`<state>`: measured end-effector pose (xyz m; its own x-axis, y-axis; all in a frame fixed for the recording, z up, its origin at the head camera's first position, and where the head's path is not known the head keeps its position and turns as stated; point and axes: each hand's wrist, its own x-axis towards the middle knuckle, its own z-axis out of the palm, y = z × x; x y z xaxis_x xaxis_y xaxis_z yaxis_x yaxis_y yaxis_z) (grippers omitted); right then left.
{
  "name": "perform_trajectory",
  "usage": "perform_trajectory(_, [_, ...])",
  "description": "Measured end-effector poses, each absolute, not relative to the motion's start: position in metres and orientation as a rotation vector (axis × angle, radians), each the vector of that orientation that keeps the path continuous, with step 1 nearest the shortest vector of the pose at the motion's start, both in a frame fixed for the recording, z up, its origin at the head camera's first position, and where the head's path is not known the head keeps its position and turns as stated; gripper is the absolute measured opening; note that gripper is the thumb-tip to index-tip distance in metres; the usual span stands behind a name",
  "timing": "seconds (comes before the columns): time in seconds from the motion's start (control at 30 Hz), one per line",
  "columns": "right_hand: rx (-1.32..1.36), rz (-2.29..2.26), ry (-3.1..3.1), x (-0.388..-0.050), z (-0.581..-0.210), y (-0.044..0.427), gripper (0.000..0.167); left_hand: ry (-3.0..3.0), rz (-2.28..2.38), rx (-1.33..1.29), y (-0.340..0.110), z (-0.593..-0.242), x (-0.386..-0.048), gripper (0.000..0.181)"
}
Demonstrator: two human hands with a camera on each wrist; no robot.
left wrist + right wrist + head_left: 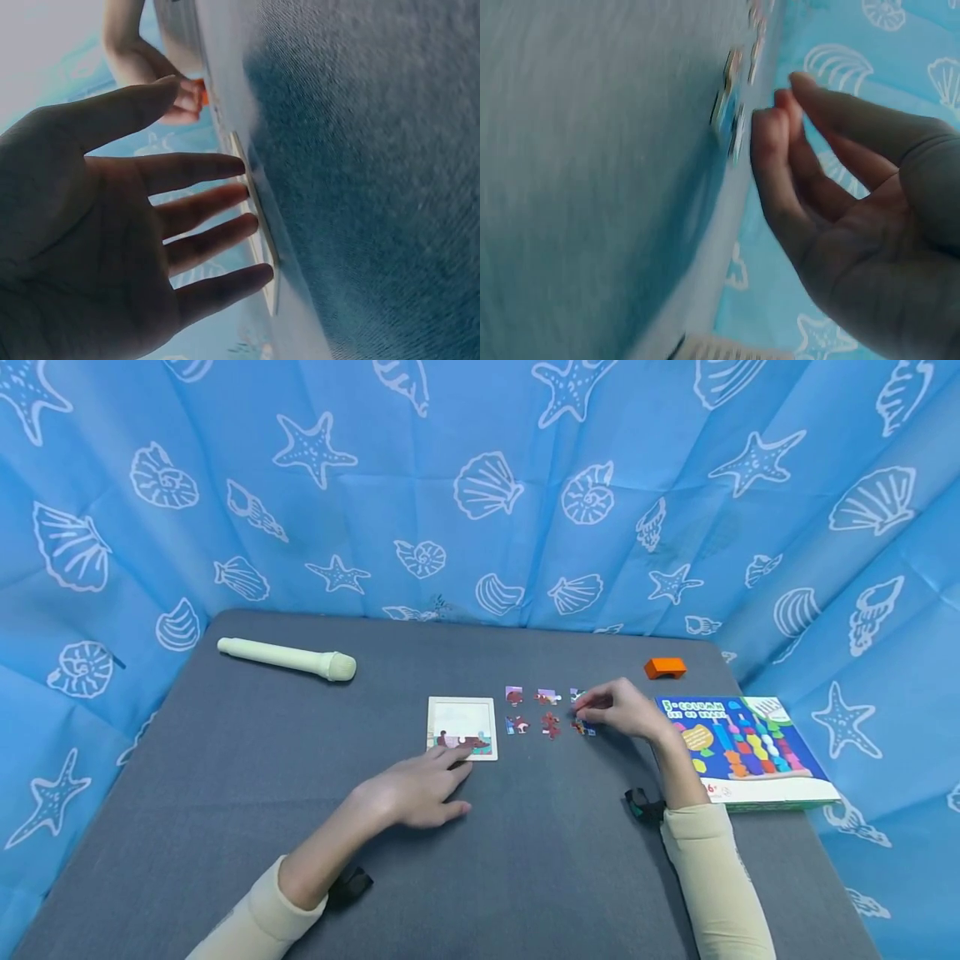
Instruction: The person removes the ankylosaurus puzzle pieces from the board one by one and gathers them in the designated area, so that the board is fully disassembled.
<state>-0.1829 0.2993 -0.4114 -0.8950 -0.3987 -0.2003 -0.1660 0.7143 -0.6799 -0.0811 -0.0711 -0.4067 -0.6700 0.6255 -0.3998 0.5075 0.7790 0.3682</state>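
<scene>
Outstretched fingers of my left hand (423, 787) touch the near edge of a square puzzle tray (461, 700); the left wrist view shows the fingertips along the tray's rim (262, 217). Part of a picture (480, 745) fills the tray's near strip. Just right of it, several jigsaw pieces lie in two rows, among them a red-brown piece (551, 725). Over the rightmost pieces hovers my right hand (622, 710), fingers bent toward the thumb. In the right wrist view nothing shows between its fingertips, and a piece (736, 135) lies on the table just beyond them.
To the right lies a colourful toy box (750, 752), with an orange block (665, 668) behind it. A pale green toy microphone (288, 658) rests at the back left. Everything stands on a grey cloth-covered table (525, 860), with a blue shell-print curtain (450, 485) behind.
</scene>
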Motion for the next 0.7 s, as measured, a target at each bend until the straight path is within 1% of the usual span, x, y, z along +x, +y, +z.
perform_trajectory(0.3, [-0.534,-1.168,2.430,-0.189,-0.419,0.263,0.021,2.491,0.262,0.831,-0.067,-0.405,-0.068,0.070])
perform_trajectory(0.43, [-0.583,-1.194,2.369,-0.191,-0.420,0.241,0.022,2.493,0.254,0.814,-0.066,-0.404,-0.068,0.070])
perform_trajectory(0.7, [-0.698,-1.214,2.223,-0.192,-0.422,0.188,0.020,2.505,0.221,0.813,-0.065,-0.404,-0.066,0.070])
